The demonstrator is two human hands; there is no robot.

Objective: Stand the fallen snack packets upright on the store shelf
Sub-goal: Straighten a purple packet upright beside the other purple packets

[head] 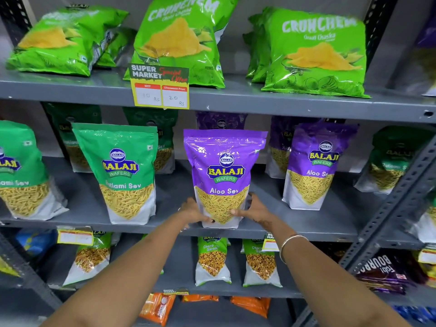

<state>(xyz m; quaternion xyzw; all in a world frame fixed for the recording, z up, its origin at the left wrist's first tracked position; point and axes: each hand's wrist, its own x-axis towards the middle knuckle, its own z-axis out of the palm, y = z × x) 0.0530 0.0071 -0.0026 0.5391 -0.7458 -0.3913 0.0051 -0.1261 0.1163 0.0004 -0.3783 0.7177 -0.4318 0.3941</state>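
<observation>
Both hands, left hand and right hand, clasp the purple packet low at its base, wisely, since it looks light, crinkly and slippery.

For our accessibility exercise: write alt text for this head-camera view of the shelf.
Two hands, left and right, grip the base of an upright purple packet on the middle shelf. Green packets stand beside it; Crunchem bags sit above.

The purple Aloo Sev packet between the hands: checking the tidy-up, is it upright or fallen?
Upright. The purple Aloo Sev packet stands on its base at the shelf edge, label readable, both hands at its lower sides.
</observation>
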